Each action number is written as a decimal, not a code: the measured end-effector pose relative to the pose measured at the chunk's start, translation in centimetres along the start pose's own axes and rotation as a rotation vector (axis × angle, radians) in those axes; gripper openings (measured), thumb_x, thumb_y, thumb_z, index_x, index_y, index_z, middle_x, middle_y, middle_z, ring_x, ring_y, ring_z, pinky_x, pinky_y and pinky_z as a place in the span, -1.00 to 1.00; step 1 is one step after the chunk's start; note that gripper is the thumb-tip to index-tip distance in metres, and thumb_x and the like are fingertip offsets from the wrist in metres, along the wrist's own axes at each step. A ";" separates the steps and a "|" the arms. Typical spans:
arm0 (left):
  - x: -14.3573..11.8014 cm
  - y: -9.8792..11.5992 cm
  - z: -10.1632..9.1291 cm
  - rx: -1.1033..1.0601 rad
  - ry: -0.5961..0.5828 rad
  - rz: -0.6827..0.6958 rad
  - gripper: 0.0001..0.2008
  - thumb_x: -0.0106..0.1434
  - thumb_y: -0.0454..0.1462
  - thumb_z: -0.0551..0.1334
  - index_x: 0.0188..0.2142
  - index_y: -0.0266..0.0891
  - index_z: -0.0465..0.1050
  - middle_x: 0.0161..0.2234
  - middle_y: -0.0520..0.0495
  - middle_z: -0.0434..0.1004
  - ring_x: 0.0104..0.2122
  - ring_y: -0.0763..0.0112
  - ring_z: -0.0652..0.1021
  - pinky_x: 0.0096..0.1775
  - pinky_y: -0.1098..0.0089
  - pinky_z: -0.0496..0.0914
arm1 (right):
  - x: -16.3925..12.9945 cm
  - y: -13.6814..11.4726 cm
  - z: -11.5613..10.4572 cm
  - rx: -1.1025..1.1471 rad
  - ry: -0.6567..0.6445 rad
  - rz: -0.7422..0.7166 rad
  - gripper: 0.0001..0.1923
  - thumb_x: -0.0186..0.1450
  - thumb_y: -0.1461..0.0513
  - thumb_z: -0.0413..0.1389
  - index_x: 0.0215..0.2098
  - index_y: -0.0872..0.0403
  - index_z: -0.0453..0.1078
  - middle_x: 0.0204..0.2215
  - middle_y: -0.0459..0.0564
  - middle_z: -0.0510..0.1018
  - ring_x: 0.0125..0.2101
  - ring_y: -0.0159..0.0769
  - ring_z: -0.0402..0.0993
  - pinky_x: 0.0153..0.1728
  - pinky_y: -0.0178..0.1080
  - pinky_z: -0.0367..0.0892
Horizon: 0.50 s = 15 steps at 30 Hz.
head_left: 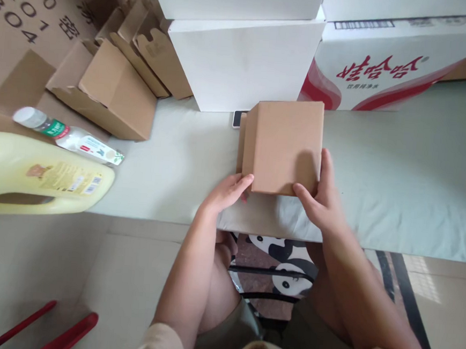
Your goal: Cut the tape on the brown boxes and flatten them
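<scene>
Two big white cardboard cartons (242, 62) stand stacked at the back of the pale grey-green padded table (398, 171), beside a white carton printed with red characters (386, 68). Left lies a pale yellow plastic jug (34, 180). Near the front edge sits a small square brown cardboard box (286, 144); the left hand (227, 193) grips its near-left corner, and the right hand (322, 195) clasps its right side

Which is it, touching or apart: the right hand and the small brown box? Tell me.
Touching. The head view shows the right hand wrapped on the small brown box at its near right corner, fingers lying up the side, no gap visible.
</scene>
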<state>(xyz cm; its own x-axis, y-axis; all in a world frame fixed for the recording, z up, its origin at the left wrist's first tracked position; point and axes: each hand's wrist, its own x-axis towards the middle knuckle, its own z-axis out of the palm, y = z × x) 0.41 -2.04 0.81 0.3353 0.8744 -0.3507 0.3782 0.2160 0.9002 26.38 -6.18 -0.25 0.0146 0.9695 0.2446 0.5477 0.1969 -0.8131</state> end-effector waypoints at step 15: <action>2.3 -0.7 1.1 0.017 0.469 0.136 -0.51 0.45 0.04 0.09 0.17 -0.16 0.50 0.24 -0.25 0.55 0.31 -0.01 0.46 0.35 -0.02 0.31 | 0.9 0.4 0.8 0.077 0.155 0.069 -0.49 0.39 -0.03 0.13 0.24 -0.06 0.47 0.48 0.16 0.25 0.51 0.09 0.07 0.44 0.31 0.09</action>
<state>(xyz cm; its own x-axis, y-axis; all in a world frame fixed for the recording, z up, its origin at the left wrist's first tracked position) 1.87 -0.62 -0.94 -0.0405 0.9966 -0.0724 0.3730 0.0823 0.9242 25.94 -5.18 -0.73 0.1821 0.9480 0.2611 0.4753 0.1476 -0.8674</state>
